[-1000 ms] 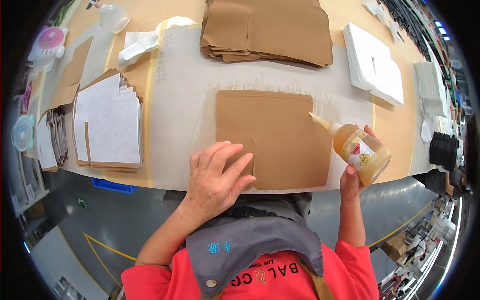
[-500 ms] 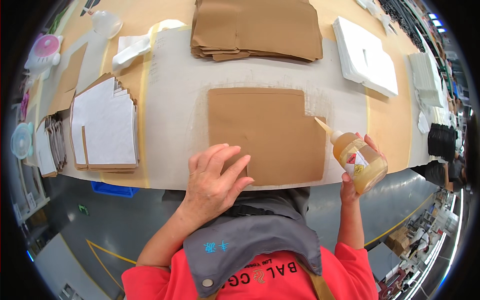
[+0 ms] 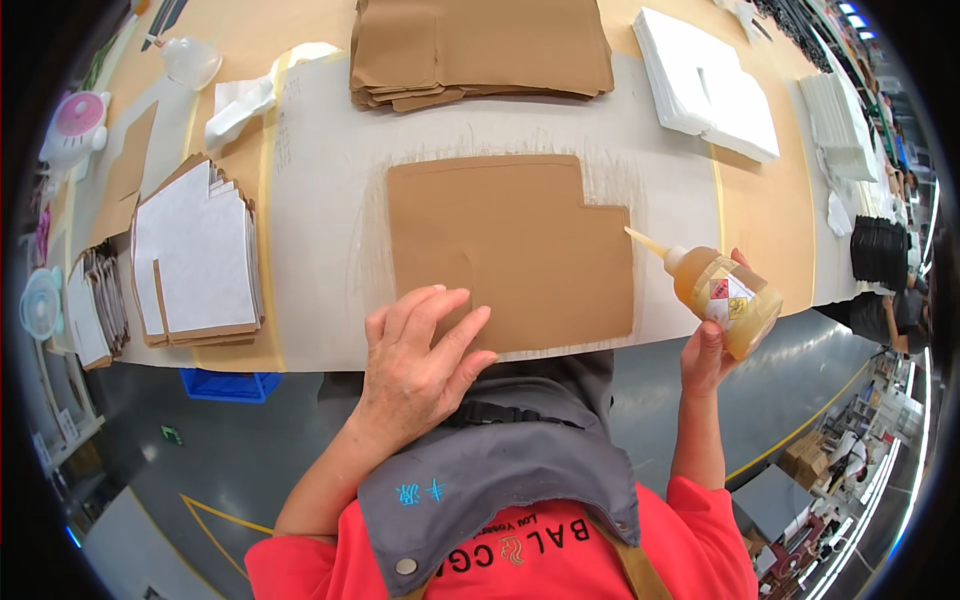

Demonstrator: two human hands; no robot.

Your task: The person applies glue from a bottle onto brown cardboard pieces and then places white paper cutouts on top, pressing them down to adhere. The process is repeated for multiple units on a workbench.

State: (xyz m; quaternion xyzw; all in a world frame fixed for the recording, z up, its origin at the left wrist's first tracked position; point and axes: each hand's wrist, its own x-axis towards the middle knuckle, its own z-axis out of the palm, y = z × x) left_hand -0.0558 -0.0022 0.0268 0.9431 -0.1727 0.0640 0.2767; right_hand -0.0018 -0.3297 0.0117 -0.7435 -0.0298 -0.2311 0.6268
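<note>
A flat brown sheet, notched at its far right corner, lies on the table in front of me. My left hand rests over its near left corner, fingers spread and holding nothing. In my right hand is a clear squeeze bottle of amber liquid, gripped round its body and tilted. Its pointed nozzle meets the sheet's right edge, just below the notch; whether any liquid is coming out is too small to tell. Part of the sheet's near left corner is hidden behind my left hand.
Beyond the sheet lies a stack of brown pieces. White pads are piled at the far right. To the left sit white-faced notched pieces, a clear bottle and a pink-and-white fan. Below the table edge is a blue crate.
The bottle's nozzle has shifted slightly along the sheet's right edge, near the notch, and the bottle is turned a little. The whole view has moved slightly; my left hand stays by the near left corner.
</note>
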